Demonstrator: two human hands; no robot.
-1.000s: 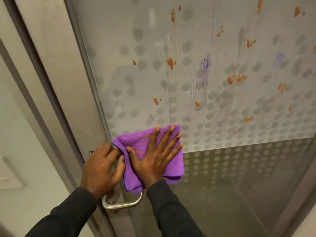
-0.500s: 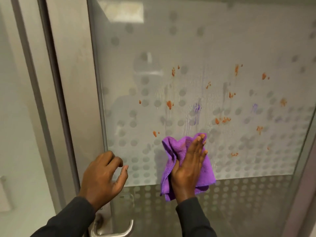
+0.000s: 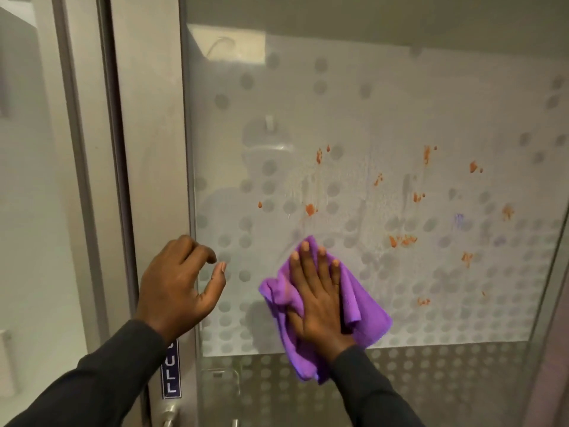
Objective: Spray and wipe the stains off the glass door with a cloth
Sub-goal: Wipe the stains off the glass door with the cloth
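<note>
A frosted glass door [image 3: 385, 112] with a grey dot pattern fills the view. Orange stains [image 3: 310, 209] and faint purple smears [image 3: 459, 219] are scattered across its middle and right. My right hand [image 3: 317, 297] lies flat on a purple cloth [image 3: 358, 298], pressing it against the glass just below the leftmost stains. My left hand [image 3: 178, 282] rests on the door's metal frame edge with fingers loosely curled, holding nothing. No spray bottle is in view.
The metal door frame [image 3: 151, 149] runs down the left, with a blue "PULL" label [image 3: 170, 375] and the door handle [image 3: 171, 416] at the bottom. A second metal edge [image 3: 551, 303] borders the glass on the right.
My right hand slid the cloth from beside the handle to the right and up the glass, toward the stains. My left hand let go near the handle and lifted onto the frame edge.
</note>
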